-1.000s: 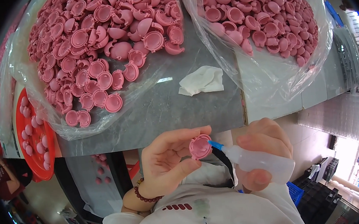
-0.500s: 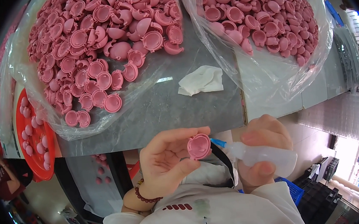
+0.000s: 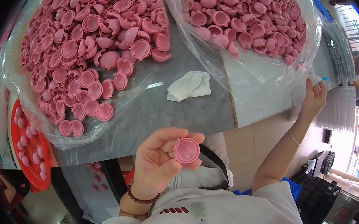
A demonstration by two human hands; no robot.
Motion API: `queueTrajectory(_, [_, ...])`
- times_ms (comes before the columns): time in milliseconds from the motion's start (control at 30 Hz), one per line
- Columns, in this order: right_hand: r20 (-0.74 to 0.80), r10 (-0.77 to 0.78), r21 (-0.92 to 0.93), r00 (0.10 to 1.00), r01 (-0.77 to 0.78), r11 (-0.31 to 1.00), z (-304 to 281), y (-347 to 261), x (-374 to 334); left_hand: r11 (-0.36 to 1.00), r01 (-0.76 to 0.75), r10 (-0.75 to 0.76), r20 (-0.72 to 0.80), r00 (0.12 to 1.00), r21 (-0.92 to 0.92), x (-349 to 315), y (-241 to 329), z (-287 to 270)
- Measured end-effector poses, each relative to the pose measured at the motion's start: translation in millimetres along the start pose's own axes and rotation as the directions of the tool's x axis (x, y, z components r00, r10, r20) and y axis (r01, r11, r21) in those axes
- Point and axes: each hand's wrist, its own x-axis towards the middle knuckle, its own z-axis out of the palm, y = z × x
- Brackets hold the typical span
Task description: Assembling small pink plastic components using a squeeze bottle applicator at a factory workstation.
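My left hand (image 3: 160, 156) is closed around a small pink plastic half-shell (image 3: 187, 150), its hollow side facing up. Thumb and fingers grip it by the rim, in front of my body. My right arm stretches out to the far right, where my right hand (image 3: 314, 100) holds a whitish squeeze bottle (image 3: 314, 78) with a thin blue tip. The bottle is over the table's right part, mostly hidden by the fingers and partly lost against the plastic behind it.
Two heaps of pink shells, a left heap (image 3: 71, 49) and a right heap (image 3: 252, 16), lie on clear plastic sheets. Between them on the grey table (image 3: 145, 115) rests a crumpled white tissue (image 3: 189, 86). A red tray (image 3: 17, 139) with pink balls stands left. Clear stacked trays (image 3: 336, 51) are at right.
My right hand has carried the bottle away from the pink half-shell, out to the far right. The left hand still holds the half-shell, now tilted more toward the camera. The view has shifted slightly.
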Motion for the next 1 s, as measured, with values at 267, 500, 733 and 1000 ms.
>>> queueTrajectory(267, [-0.253,-0.569,-0.354,0.782,0.473,0.807,18.3,-26.7,-15.9,0.999,-0.020,0.019,0.018,1.000,0.033,2.1,0.8,2.8])
queueTrajectory(500, [0.640,-0.590,-0.091,0.493,0.810,0.579,85.6,-70.2,-6.1,0.997,0.037,-0.026,-0.165,0.986,0.063,-1.9,1.0,16.8])
queueTrajectory(733, [0.510,-0.423,0.090,0.749,0.443,0.892,68.7,-82.3,-29.6,0.999,-0.013,0.018,-0.106,0.994,0.046,-5.0,6.0,1.5])
queueTrajectory(1000, [0.743,-0.629,0.508,0.228,0.418,0.753,75.0,-109.7,-127.2,0.987,-0.124,0.123,0.008,0.992,0.098,-1.2,12.2,0.5])
